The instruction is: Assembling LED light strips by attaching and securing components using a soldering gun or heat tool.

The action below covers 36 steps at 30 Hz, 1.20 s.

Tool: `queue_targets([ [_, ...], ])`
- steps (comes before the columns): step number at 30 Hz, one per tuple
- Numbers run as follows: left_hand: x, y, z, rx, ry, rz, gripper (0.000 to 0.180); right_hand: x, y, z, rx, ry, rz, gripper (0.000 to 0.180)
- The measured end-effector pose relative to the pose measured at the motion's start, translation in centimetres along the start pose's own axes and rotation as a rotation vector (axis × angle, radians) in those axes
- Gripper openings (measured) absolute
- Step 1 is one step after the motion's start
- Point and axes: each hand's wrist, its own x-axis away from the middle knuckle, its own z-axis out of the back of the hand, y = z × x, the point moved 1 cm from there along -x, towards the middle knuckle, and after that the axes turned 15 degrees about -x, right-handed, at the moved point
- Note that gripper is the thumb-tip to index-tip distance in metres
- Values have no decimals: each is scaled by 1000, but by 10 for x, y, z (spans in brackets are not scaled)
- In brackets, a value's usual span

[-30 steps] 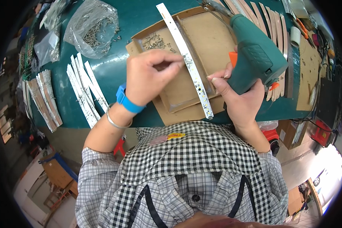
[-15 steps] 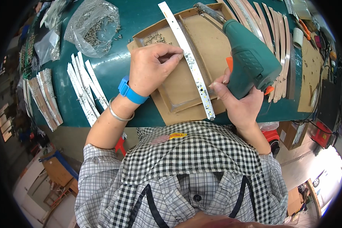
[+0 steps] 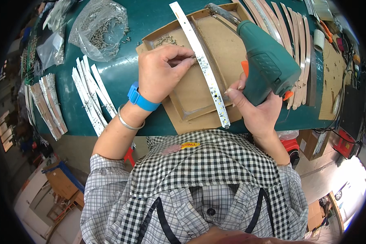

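Our long thin white light strip (image 3: 210, 79) just right of our left hand (image 3: 160, 73), its fingers pinched, on what we can't tell, our right hand (image 3: 261, 113) gripping a green plastic gun-shaped tool (image 3: 268, 59), a brown cardboard tray (image 3: 227, 44) under the left hand

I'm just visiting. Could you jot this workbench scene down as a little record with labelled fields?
Left hand: the left hand has thumb and forefinger close together at a white strip; grip unclear
Right hand: the right hand holds a green pistol-shaped tool
Between hands: the strip, crossing above a cardboard tray
In tray: small metal pieces
Far left: a clear plastic bag with similar pieces
Near left: more white strips
Right side: pinkish strips
Left wrist: blue band, metal bangle
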Motion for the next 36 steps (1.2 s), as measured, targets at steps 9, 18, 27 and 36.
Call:
queue_targets([
  [9,-2,-2,4,-21,-32,-35,14,1,1,0,-10,7,4,16],
  [18,-4,3,1,-18,-34,-45,15,0,-1,0,9,-11,-7,16],
  [27,-5,4,1,-216,105,-289,17,0,0,6,-4,-74,-40,48],
  [36,-2,4,-2,-403,184,-543,20,0,-2,3,-8,-5,-2,14],
])
